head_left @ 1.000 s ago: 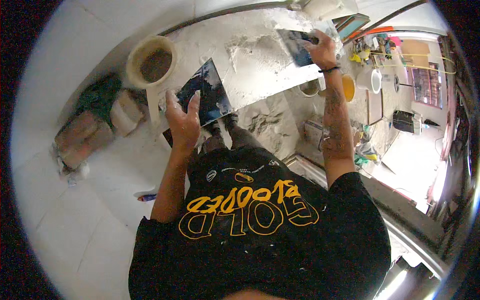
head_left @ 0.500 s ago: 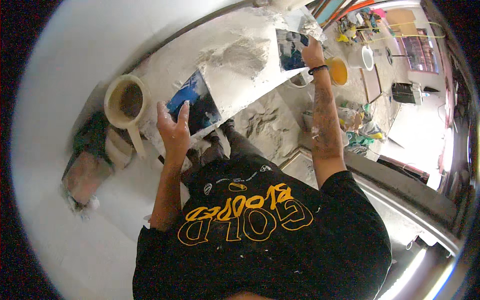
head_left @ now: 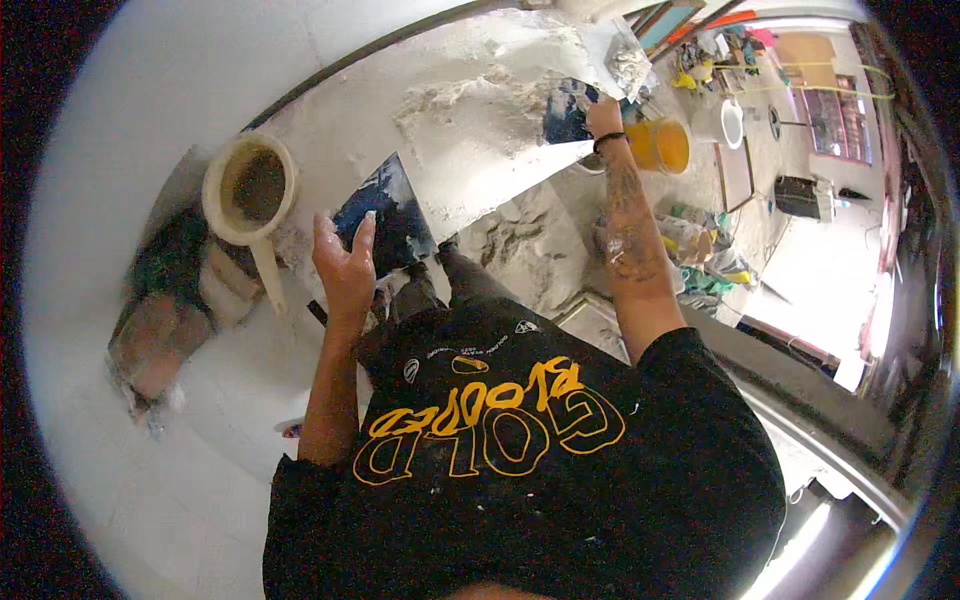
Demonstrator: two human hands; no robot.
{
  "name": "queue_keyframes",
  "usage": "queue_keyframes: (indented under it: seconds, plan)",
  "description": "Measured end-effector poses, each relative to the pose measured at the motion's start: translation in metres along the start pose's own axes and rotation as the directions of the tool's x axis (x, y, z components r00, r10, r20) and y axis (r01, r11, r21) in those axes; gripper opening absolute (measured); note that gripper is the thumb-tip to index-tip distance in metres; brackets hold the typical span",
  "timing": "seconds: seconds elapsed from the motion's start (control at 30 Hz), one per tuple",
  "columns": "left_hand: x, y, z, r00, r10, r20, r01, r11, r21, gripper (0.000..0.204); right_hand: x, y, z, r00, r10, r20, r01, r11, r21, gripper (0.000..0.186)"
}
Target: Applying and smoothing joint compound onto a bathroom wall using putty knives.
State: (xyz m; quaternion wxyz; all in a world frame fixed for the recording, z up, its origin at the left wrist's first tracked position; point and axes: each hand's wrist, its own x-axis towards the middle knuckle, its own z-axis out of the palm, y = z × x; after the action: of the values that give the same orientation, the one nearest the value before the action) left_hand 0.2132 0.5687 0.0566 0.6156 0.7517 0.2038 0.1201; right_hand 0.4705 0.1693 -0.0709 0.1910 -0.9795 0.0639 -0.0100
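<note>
My left hand grips a dark, plaster-smeared flat metal plate, held tilted in front of my chest. My right hand, with a dark band on the wrist, reaches up and holds a second dark flat trowel blade pressed against a rough patch of wet white plaster on the surface ahead. The plaster is lumpy and uneven between the two tools.
A cream bucket with brownish contents stands at the left, with bags and rubble below it. At the right are an orange bucket, a white bucket, scattered tools and a bright opening.
The view has swung so the bucket and wall patch sit lower and larger. My right hand has kept the trowel on the plaster, sliding along it; my left hand still holds its plate.
</note>
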Motion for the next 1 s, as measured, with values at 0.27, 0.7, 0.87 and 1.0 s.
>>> queue_keyframes:
  seconds: [0.27,0.7,0.87,1.0]
  plan:
    - [-0.010,-0.022,-0.015,0.992,0.022,-0.126,0.011,0.966,0.259,0.032,-0.018,-0.066,-0.021,0.972,-0.096,0.214,0.034,0.960,0.279,0.039]
    - [-0.005,-0.004,-0.003,0.998,-0.035,0.043,0.030,0.994,0.107,0.030,0.024,-0.084,-0.011,0.889,-0.443,0.117,0.433,0.896,0.099,0.042]
    - [-0.007,-0.003,-0.007,0.960,-0.260,0.106,0.248,0.962,0.115,0.071,-0.026,-0.145,-0.039,0.836,-0.546,-0.060,0.540,0.837,-0.091,0.038]
    - [-0.011,0.006,0.005,1.000,-0.023,0.004,0.023,0.996,0.088,0.018,-0.049,-0.170,-0.044,0.953,-0.303,-0.016,0.300,0.949,-0.092,0.034]
